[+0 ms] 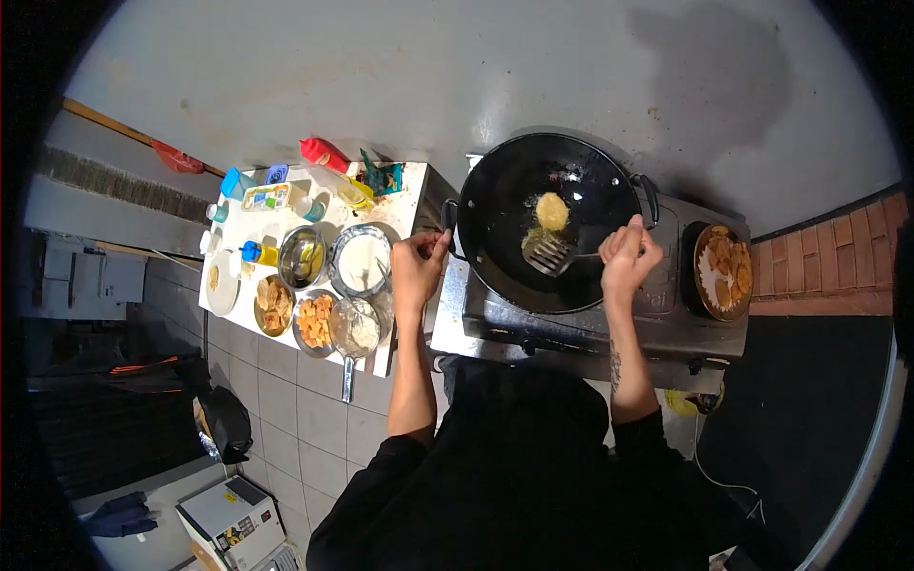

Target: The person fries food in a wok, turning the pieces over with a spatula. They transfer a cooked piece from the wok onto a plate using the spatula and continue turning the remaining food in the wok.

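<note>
A black wok (pixel 500 195) sits on the gas stove (pixel 533 328), with a shallow pool of oil in its bottom. My left hand (pixel 417 274) is closed at the wok's left handle (pixel 448 217), fingers pinched against it. My right hand (pixel 629 262) grips a slotted turner (pixel 549 257), its head tilted down inside the wok. Just above the turner's head lies a golden round fritter (pixel 551 211). Another paler piece (pixel 543 238) in the oil is partly covered by the turner.
On the stove's right stands a plate of fried pieces (pixel 703 285). The white table (pixel 405 205) at left holds a bowl of white batter (pixel 364 264), a strainer (pixel 348 366), a bowl of orange chunks (pixel 313 322), a steel bowl (pixel 303 257), and several bottles and tubs.
</note>
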`<state>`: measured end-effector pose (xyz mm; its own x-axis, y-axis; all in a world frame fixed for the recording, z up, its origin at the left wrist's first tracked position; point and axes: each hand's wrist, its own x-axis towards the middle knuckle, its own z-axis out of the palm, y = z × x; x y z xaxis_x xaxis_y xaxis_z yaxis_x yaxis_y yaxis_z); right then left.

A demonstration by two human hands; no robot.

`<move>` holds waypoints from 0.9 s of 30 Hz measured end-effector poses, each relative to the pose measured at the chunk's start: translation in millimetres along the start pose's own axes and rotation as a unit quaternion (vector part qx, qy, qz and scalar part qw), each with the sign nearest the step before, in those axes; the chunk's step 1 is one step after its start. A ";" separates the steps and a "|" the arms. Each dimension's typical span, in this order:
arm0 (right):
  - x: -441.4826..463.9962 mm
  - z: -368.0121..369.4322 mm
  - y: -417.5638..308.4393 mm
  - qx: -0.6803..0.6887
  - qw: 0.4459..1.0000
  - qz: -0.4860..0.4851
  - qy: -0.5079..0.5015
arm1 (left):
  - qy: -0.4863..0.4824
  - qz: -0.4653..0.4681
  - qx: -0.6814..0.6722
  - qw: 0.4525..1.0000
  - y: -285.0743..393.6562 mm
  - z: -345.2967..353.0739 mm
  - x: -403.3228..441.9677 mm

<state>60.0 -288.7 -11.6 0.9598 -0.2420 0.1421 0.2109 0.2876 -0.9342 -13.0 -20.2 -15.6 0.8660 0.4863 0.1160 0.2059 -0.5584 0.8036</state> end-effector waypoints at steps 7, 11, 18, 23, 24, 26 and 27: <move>12.0 -2.8 -6.3 -0.038 0.999 -0.033 -0.010 | -0.011 -0.049 0.014 0.999 5.8 -1.2 1.8; 10.1 -1.7 -4.2 -0.022 0.996 -0.024 -0.083 | 0.020 -0.054 0.025 0.998 9.3 0.6 0.1; 19.7 -8.2 1.0 -0.026 0.991 -0.044 -0.121 | 0.014 -0.078 0.032 0.996 20.8 0.5 -2.5; 31.1 -9.2 -1.0 -0.045 0.996 -0.052 -0.065 | 0.012 -0.057 0.043 0.997 16.9 -0.9 -0.8; 27.0 0.5 3.7 -0.035 0.995 -0.064 -0.067 | 0.014 -0.043 0.044 0.998 17.4 -1.3 -1.2; 17.9 5.8 -0.3 -0.037 0.991 -0.038 -0.122 | 0.004 -0.041 0.050 0.998 20.2 -5.2 -1.6; 17.9 -1.3 -4.2 -0.053 0.991 -0.030 -0.119 | -0.003 -0.042 0.054 0.998 21.3 -6.7 -0.7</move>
<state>76.0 -295.5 -5.5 0.9655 -0.0258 0.2592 0.2596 0.1766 -0.9494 -12.2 -28.0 5.3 0.8466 0.5302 0.0477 0.3247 -0.5854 0.7429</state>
